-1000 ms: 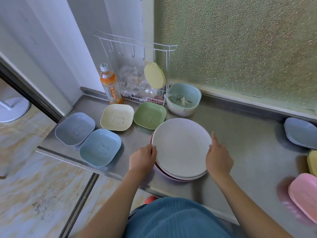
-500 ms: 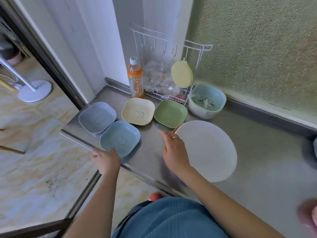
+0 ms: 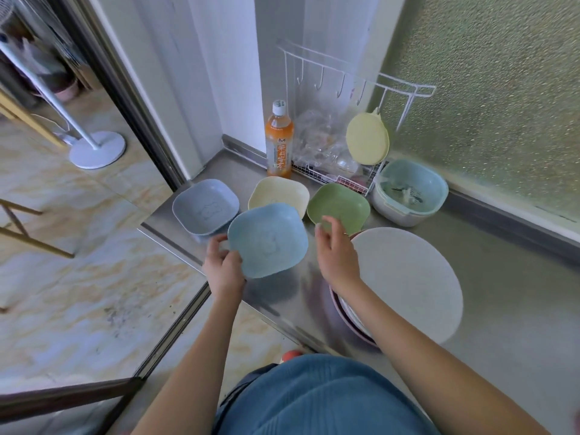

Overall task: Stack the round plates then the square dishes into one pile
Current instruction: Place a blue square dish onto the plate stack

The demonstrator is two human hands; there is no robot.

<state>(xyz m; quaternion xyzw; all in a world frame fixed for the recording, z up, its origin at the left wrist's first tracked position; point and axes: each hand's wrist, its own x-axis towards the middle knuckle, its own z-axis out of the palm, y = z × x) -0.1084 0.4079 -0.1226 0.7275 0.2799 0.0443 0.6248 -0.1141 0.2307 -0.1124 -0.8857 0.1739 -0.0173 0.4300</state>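
Pinched at its lower-left corner by the left hand (image 3: 223, 267), thumb over the rim and fingers under: blue dish (image 3: 267, 240), lifted and tilted toward the camera, centre of the frame. Right hand (image 3: 335, 252) hovering just right of it, fingers loosely curled, nothing in them, above the near edge of the green dish (image 3: 338, 207).

Probably light, going by the thin matte plastic-looking wall and the one-handed corner pinch. Stiff enough to hold shape from one corner (no sag visible). Surface dull, not glossy, so likely not slippery when dry. Likely not fragile; a drop would more probably mean a clatter than a break.

Best taken by a rounded corner or along a raised rim, thumb on top; two opposite rims for a level carry.

Round plates (image 3: 408, 281) already piled at centre right on the steel counter (image 3: 502, 309), white one on top, pinkish rim showing beneath. Grey dish (image 3: 205, 206) and cream dish (image 3: 279, 191) flat on the counter in the upper middle, the cream one partly hidden behind the blue. Next, presumably: blue dish across to the right and down onto the white plate, centred so later dishes nest.

Bottle (image 3: 279, 142) and wire rack (image 3: 351, 120) behind, upper centre.
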